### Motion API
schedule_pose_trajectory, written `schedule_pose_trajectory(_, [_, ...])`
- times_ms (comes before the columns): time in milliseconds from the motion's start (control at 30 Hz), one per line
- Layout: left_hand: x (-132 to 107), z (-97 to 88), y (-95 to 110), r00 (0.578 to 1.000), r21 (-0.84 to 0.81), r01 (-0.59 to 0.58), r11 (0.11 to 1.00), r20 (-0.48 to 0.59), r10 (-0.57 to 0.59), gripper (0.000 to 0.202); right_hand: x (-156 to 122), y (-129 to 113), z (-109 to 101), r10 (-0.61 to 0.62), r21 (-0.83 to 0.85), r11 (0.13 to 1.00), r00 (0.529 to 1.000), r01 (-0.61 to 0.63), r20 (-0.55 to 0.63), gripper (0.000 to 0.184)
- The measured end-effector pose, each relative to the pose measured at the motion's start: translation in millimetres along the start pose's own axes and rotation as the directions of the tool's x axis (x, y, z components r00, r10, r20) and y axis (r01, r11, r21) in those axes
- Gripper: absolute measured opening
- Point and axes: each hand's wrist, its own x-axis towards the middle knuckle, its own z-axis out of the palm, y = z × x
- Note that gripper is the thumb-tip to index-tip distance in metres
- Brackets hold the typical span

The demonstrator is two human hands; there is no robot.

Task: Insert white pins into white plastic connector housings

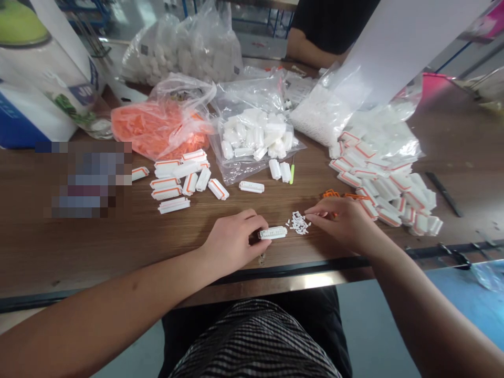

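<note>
Checks, and plenty of them! You wore a black-and-white patterned top [255, 344] over black trousers [175, 336], left hand [233, 237], right hand [346, 223] and forearms [157, 286] all bare!

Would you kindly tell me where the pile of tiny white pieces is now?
In the head view, the pile lies right of centre, between the white block in the left hand and the right hand.

Assembly workshop, bags of plastic parts [254, 134] are crowding a bench [98, 252], blue frames [96, 11], perhaps trolleys, are standing behind
</note>
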Motion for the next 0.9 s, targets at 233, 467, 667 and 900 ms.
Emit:
schedule_pose_trajectory(233, [-1,-0.7,1,1.0,0.008,-0.002,1.0,-0.002,0.002,0.009,1,-11,2,-0.028,-0.143,0.989,0.999,0.031,0.022,0.02])
schedule_pose_trajectory(467, [0,-1.7,2,1.0,0.006,0.012,1.0,0.007,-0.012,0.01,-1,-13,6,-0.02,-0.209,0.978,1.0,0.017,-0.011,0.019])
schedule_pose_trajectory(667, [0,0.1,3,0.999,0.007,0.038,0.999,0.018,-0.038,0.007,-8,-36,7,-0.026,0.078,0.996,0.993,0.035,-0.119,0.016])
schedule_pose_trajectory(900, [-1,0.2,3,1.0,0.016,0.019,1.0,0.013,-0.019,0.008,-8,-56,26,-0.256,0.059,0.964,0.965,0.259,-0.053,0.017])
